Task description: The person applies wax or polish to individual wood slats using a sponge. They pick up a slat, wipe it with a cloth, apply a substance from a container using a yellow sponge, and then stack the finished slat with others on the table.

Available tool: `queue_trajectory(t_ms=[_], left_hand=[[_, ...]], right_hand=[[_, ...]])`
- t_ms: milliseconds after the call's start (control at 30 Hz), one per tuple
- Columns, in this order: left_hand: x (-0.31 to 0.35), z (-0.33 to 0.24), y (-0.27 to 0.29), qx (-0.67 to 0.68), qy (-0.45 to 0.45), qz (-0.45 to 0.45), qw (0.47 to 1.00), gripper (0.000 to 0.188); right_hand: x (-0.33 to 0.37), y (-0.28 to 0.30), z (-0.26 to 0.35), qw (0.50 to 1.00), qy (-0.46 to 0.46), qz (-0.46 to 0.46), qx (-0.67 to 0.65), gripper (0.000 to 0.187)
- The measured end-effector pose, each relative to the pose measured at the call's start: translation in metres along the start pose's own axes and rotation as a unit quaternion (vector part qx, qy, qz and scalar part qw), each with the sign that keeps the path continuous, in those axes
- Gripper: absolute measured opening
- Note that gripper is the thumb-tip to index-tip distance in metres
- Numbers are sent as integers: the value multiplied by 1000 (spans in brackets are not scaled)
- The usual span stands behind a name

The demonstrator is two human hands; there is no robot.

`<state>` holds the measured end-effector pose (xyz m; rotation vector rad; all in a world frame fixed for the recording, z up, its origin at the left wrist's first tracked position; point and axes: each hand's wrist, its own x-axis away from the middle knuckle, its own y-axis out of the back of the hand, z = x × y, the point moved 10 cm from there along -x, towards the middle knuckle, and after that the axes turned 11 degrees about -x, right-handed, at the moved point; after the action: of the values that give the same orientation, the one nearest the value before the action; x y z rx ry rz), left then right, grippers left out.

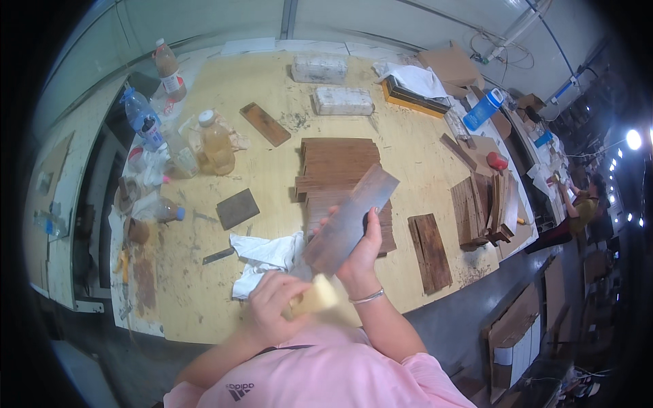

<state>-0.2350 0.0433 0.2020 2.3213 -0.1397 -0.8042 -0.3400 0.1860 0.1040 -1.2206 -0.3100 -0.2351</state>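
Note:
My right hand (pixel 362 250) holds a brown wooden board (pixel 352 216) tilted up over the table, its fingers wrapped round the edges. A bluish sheen of light lies across the board's face. Just below the board's lower end, my left hand (pixel 275 299) is closed on a pale yellow block (pixel 317 297) that looks like a sponge; it is slightly blurred. A white cloth (pixel 269 253) lies crumpled beyond my left hand. Behind the held board, stacked brown wooden boards (pixel 337 158) cover the middle of the table, partly hidden by it.
Bottles, among them a jar of amber liquid (pixel 219 153), crowd the left edge. A dark square pad (pixel 238 209) and a single board (pixel 265 124) lie nearer the middle. Two wrapped white blocks (pixel 343 101) sit at the back. More boards (pixel 430 253) and a blue bottle (pixel 483 110) stand right.

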Motion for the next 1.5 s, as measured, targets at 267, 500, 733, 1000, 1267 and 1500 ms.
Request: queue_trajectory(t_ms=[267, 500, 733, 1000, 1267, 1500], left_hand=[[-11, 34, 45, -73, 70, -55, 993, 49], [-8, 12, 28, -38, 9, -24, 999, 45], [-53, 114, 59, -129, 99, -137, 977, 40], [-43, 69, 56, -164, -7, -121, 979, 40], [-71, 62, 64, -110, 16, -90, 990, 38], [-36, 109, 63, -60, 173, -106, 977, 38]], right_hand=[[-4, 9, -21, 993, -111, -1, 39, 69], [3, 17, -47, 968, -226, 39, 99, 71], [48, 25, -87, 901, -396, 107, 143, 74], [48, 37, -58, 909, -294, 33, 295, 66], [43, 31, -56, 829, -233, 190, 472, 63], [40, 44, -45, 926, -244, 51, 284, 59]])
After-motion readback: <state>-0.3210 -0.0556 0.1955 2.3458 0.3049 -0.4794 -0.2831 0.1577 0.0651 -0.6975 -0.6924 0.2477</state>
